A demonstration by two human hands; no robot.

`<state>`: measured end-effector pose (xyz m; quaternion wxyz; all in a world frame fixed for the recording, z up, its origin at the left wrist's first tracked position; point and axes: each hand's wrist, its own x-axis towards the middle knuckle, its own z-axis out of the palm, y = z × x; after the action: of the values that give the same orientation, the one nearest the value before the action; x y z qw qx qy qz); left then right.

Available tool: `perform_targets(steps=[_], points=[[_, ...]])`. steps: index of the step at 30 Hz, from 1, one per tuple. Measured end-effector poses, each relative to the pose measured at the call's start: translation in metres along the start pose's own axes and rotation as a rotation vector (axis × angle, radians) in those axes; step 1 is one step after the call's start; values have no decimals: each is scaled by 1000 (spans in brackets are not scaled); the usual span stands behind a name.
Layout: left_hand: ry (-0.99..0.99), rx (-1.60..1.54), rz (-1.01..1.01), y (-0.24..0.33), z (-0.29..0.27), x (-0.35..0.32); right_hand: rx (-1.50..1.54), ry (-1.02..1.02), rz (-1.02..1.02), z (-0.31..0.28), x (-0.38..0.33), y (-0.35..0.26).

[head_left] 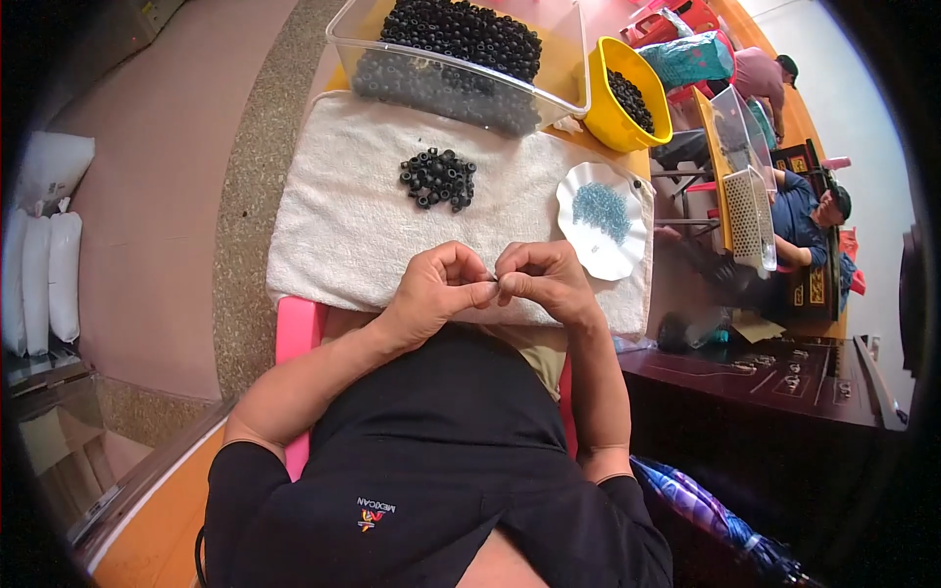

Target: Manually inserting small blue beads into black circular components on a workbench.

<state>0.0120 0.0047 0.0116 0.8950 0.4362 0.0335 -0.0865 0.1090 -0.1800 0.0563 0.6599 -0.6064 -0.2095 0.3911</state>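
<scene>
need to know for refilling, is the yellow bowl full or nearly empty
Partly filled: the yellow bowl holds black beads heaped along one side, with bare yellow wall above them.

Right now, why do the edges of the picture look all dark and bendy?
In the head view, the fisheye lens leaves a black rim at the corners and curves straight lines, such as the white towel's edge. The middle is evenly lit and sharp: the left hand, right hand and black bead pile look clear, with only soft shadows.
</scene>
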Motion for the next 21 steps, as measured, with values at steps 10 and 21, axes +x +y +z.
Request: perform_targets(steps=[10,21], points=[[-13,53,2,-4,-3,1,-101,-56,62,-1,2,-3],[41,15,14,-1,0,1,-381,47,-175,8,-6,9]])
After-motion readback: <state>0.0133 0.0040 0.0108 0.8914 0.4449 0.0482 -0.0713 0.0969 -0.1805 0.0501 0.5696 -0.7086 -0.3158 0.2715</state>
